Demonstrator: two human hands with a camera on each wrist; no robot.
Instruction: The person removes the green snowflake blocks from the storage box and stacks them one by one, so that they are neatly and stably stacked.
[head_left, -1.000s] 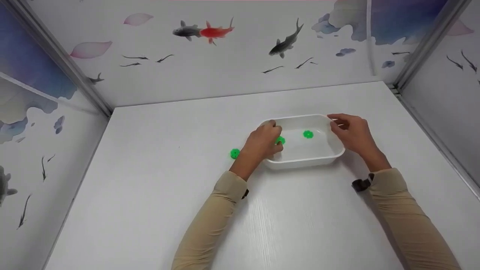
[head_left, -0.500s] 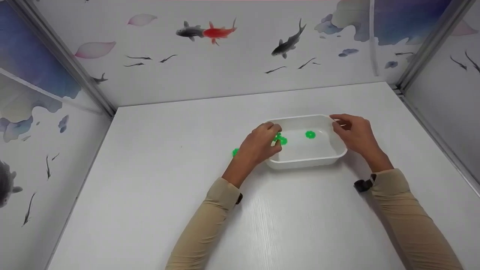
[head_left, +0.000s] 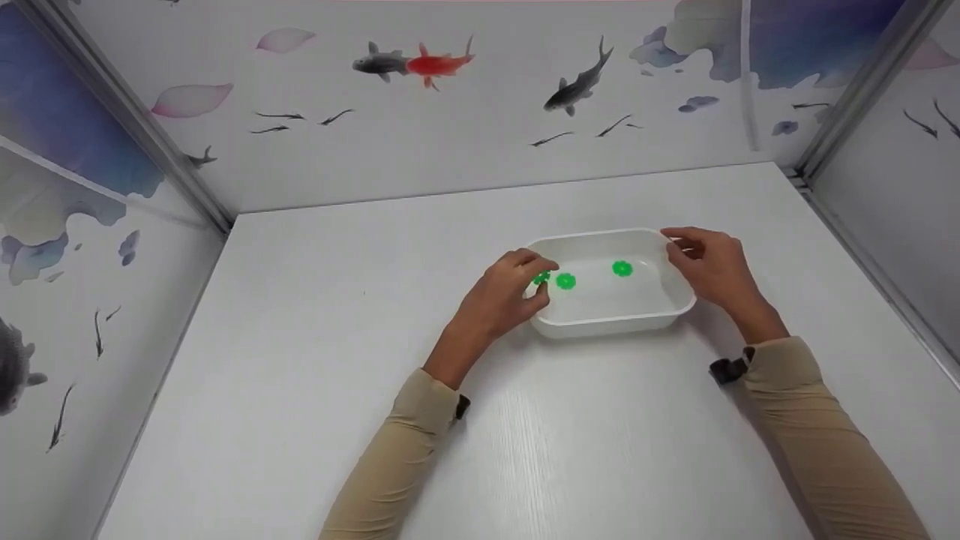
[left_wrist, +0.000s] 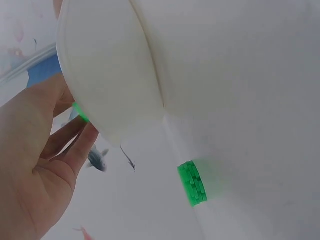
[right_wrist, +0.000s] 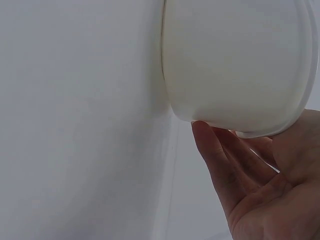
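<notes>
My left hand (head_left: 499, 296) pinches a green flower-shaped plastic piece (head_left: 541, 277) between thumb and fingers at the left rim of a white rectangular tub (head_left: 611, 324). In the left wrist view only a sliver of that piece (left_wrist: 80, 112) shows beside the tub wall. Two similar green pieces lie on the tub floor, one near the left end (head_left: 566, 281) and one further right (head_left: 622, 268). At the tub's right end my right hand (head_left: 712, 270) grips the rim near the far corner. Another thick green piece (left_wrist: 192, 183) sits on the table outside the tub, hidden in the head view.
The white table (head_left: 337, 337) meets a back wall (head_left: 480, 150) printed with fish and petals. Side panels with metal frame posts (head_left: 862, 97) stand left and right. A dark wrist device (head_left: 727, 370) sits at the right cuff.
My left hand has drawn back leftward to the tub's rim with a green piece in its fingers, uncovering another on the tub floor. It now covers the piece on the table. My right hand stays.
</notes>
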